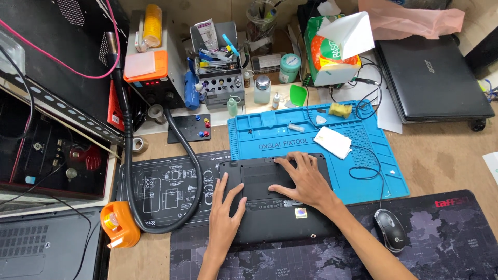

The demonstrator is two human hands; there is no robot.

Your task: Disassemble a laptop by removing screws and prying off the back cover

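1. Lying bottom-side up at the lower centre of the frame, a black laptop point(275, 207) is seen, partly on a dark world-map desk mat point(446, 238) and partly on a blue silicone repair mat point(363, 171).
2. A black mat printed with white diagrams point(161, 192) is spread just left of the laptop, and a thick black hose point(181, 150) is looped across it.
3. A second, closed black laptop point(430, 78) is placed at the upper right, well apart from the hands.
4. The right hand point(306, 179) is laid flat on the laptop's underside, fingers spread and pointed toward the upper left; nothing is pinched.
5. The left hand point(224, 218) is pressed palm-down on the laptop's left edge, fingers slightly parted, with nothing held.
6. A tissue packet in green and orange point(332, 52) is stood at the upper centre, with a white tissue pulled up from it.
7. A grey tool organiser point(220, 62) is crowded with small tools to the left of the packet.
8. An orange tape dispenser point(120, 224) is set at the lower left, beside the hose.
9. A black mouse point(390, 229) is rested on the desk mat at the lower right, near the right forearm.
10. A folded white cloth point(333, 141) is left on the blue mat, above the right hand.
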